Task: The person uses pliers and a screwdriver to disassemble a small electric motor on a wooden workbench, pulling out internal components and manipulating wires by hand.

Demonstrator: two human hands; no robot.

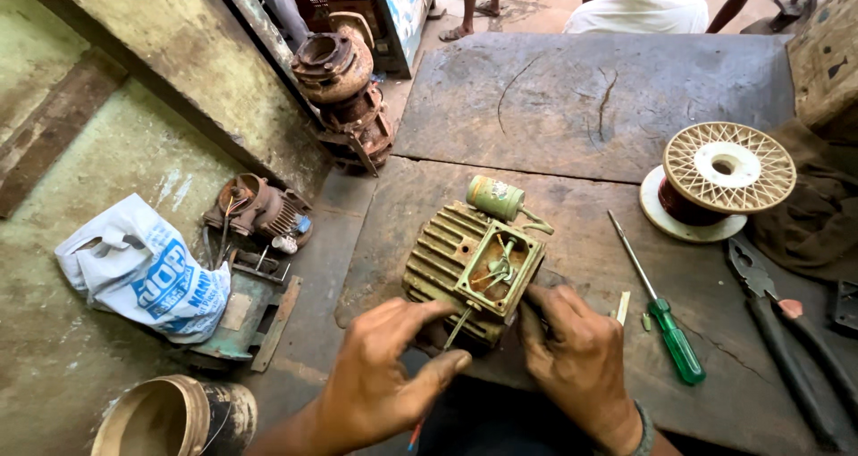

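Now, motor (456, 259): green finned housing set on wooden bench (572, 108), terminal box facing up, wires seen inside.
L hand (389, 376): held at motor's near side, thumb and forefinger narrowed, prob. pinching a thin wire; grip partly hidden.
R hand (576, 362): pressed vs. box's near corner, fingers curled, nothing clearly held.
Capacitor (494, 197): lying just behind motor.
Screwdriver (657, 304): green handle, right of R hand.
Spool (719, 175): farther right.
Pliers (786, 331): by bench's right edge.
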